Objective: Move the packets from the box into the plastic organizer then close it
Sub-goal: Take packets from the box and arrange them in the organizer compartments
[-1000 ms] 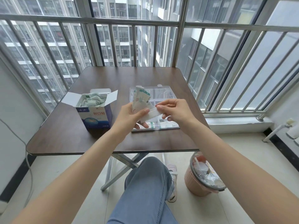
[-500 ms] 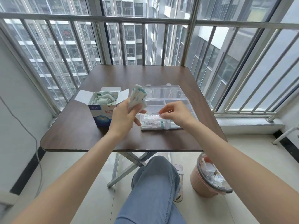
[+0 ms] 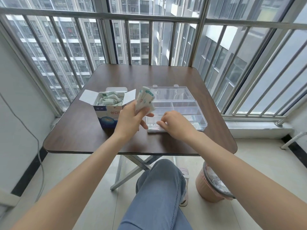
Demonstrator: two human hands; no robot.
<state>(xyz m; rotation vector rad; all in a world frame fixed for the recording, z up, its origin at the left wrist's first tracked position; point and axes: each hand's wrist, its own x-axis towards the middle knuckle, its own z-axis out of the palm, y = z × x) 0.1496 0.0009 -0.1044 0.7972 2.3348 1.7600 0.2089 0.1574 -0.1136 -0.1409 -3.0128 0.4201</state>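
A blue and white cardboard box (image 3: 106, 118) stands open on the left of the table, full of small white packets (image 3: 108, 99). To its right lies a clear plastic organizer (image 3: 186, 107) with its lid (image 3: 171, 92) folded back. My left hand (image 3: 131, 118) holds a stack of packets (image 3: 145, 100) upright between box and organizer. My right hand (image 3: 176, 123) is down in the organizer's near compartment, fingers curled over a packet (image 3: 153, 125) lying there. Whether it still pinches that packet is hidden.
The brown table (image 3: 132, 77) stands against a barred balcony railing (image 3: 149, 15). A pink waste bin (image 3: 211, 186) sits on the floor at the right. My crossed legs in jeans (image 3: 159, 193) are under the table's front edge. A cable (image 3: 39, 146) hangs at the left wall.
My right hand has gone from pulling a packet off the stack down into the organizer's near compartment. My left hand has kept the stack upright.
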